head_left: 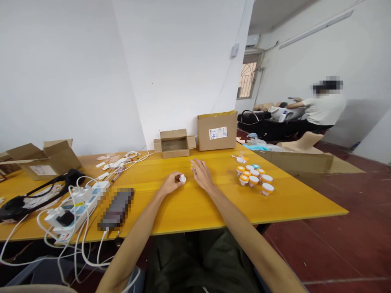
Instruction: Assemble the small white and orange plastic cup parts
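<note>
My left hand point(171, 183) is closed around a small white-and-clear container point(182, 178), holding it over the middle of the yellow table. Its exact shape is too small to make out. To the right of it, my right hand point(201, 172) has its fingers stretched out and holds nothing. Farther right stands a cluster of small clear jars with white lids and orange rims point(253, 179); one has a teal rim point(255, 166). Behind them lie a few loose lids or rings point(240, 159).
An open small carton point(175, 153) and a taller closed box point(217, 132) stand against the wall. On the left are a power strip point(82, 209) with tangled cables, a phone point(116, 208), a black strapped headset point(69, 182) and another open box point(45, 160). A person point(325, 106) sits far right.
</note>
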A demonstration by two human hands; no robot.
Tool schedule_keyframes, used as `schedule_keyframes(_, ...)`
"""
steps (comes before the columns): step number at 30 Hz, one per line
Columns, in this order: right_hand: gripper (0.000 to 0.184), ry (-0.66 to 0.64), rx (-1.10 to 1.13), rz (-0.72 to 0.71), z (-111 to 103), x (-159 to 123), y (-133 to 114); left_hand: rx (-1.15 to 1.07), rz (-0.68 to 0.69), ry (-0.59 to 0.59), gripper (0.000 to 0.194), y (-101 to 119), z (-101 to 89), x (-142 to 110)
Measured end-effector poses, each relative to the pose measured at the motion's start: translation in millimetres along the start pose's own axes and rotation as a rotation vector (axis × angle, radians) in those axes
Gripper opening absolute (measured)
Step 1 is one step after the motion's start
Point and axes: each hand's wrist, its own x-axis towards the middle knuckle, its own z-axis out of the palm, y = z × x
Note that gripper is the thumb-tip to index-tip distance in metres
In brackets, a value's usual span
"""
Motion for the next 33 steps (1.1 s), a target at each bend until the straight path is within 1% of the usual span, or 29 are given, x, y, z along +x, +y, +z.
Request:
schedule_keyframes(2,0.043,-0.024,-0.043,0.021,5.4,-1.4,9.5,-0.009,0.008,-0.004,0.024,0.4,0.0,-0.4)
schedule_keyframes(5,0.040,-0.082,-0.080,0.033,9.9,-3.3,15.3,-0.011,0.013,-0.011,0.023,1.8,0.3,-0.9)
schedule_keyframes(9,0.024,-0.130,-0.045,0.113,5.1,-2.8,4.3,-0.008,0.016,-0.008,0.024,3.1,1.0,-1.1)
schedule_keyframes(12,0.015,-0.112,0.076,0.146,-1.1,-0.8,-10.8,-0.014,0.018,-0.008,0.023,3.4,1.2,-1.1)
schedule_keyframes(14,0.013,-0.067,0.174,0.131,-4.3,0.9,-20.6,-0.010,0.017,-0.008,0.023,3.6,0.8,-1.1)
schedule_keyframes(16,0.016,-0.027,0.253,0.108,-6.7,2.1,-29.0,-0.001,0.014,-0.011,0.023,3.9,0.2,-1.1)
schedule_keyframes(18,0.018,-0.024,0.289,0.066,-8.5,1.8,-35.7,-0.008,0.007,-0.022,0.024,4.4,-0.1,-1.2)
schedule_keyframes(23,0.017,-0.133,0.199,-0.039,-10.6,-4.1,-44.2,-0.099,-0.006,-0.059,0.021,7.2,0.8,-2.4)
schedule_keyframes(26,0.019,-0.183,0.165,-0.059,-10.5,-6.1,-44.7,-0.108,-0.007,-0.059,0.019,8.8,1.0,-3.3)
schedule_keyframes(33,0.020,-0.249,0.180,-0.096,-13.7,-5.3,-43.8,-0.117,-0.010,-0.065,0.022,7.6,0.5,-2.8)
